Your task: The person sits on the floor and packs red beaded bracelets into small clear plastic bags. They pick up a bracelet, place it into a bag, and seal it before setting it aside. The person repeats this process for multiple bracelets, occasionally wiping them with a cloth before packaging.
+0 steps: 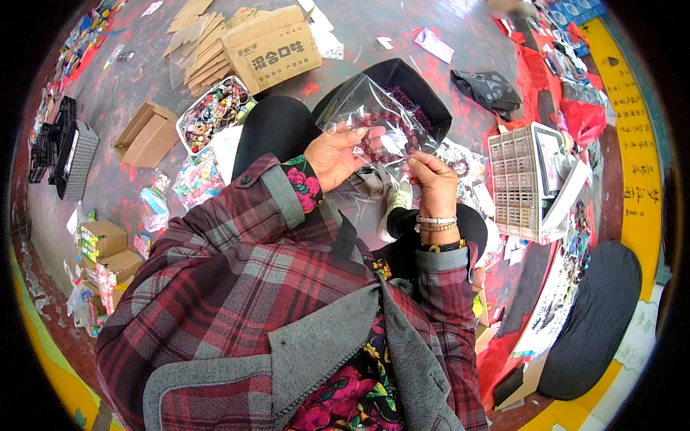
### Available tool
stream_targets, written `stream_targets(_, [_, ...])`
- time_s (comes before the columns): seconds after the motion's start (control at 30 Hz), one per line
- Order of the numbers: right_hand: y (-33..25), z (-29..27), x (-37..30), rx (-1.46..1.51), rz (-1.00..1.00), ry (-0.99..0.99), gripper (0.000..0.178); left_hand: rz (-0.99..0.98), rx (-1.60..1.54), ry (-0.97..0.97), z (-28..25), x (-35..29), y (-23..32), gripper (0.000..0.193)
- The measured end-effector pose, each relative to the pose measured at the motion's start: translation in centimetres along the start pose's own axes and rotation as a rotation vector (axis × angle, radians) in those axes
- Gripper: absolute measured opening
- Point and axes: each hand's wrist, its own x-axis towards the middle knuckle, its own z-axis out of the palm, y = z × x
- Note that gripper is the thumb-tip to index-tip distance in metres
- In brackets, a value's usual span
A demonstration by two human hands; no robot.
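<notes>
The clear plastic bag lies between our hands, its long axis pointing away from the body. Dark red beads form a rounded loop at the bag; inside or behind the film, we cannot tell. Our right hand has fingers pinching the bag; our left hand has bent fingers, grip unclear. The white basket contains mixed coloured articles.
</notes>
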Motion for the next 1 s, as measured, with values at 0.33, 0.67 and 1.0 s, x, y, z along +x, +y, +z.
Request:
stream_targets(0.33, [-0.1,-0.1,0.0,0.170,0.106,-0.111,0.017,-0.027,-0.039,0.004,0.6,-0.3,0.1,0.024])
stream_targets(0.67, [0.7,-0.4,0.2,0.165,0.221,-0.189,0.019,-0.079,-0.036,-0.106,0.3,-0.1,-0.5,0.036])
stream_targets(1.0, [-1.9,-1.7,0.3,0.058,0.226,-0.096,0.030,-0.168,0.083,-0.077,0.1,-0.4,-0.7,0.024])
